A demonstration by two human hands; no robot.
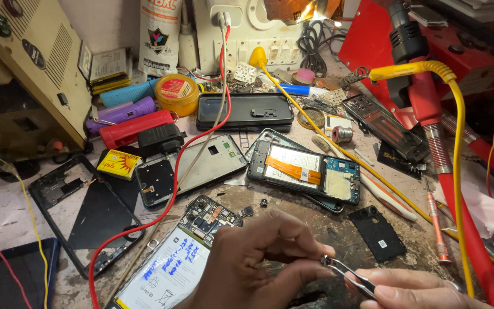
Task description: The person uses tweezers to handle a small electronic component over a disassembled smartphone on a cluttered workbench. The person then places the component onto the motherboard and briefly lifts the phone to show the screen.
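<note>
My left hand (258, 257) is at the bottom centre, thumb and forefinger pinched together at the tips of metal tweezers (347, 274). My right hand (413, 289) holds those tweezers from the lower right. Whatever sits between the tweezer tips and my fingers is too small to make out. Just left of my left hand lies an opened phone (175, 257) showing a white battery and a circuit board at its top. Beyond my hands rests another opened phone (304, 171) with an orange flex cable.
A red wire (170, 197) loops across the bench. Phone frames (81, 209), a black case (244, 111), a small black cover (377, 233), a screwdriver (437, 226), a yellow cable (457, 171), a red tool stand (447, 154) and a beige power unit (30, 68) crowd the worktop.
</note>
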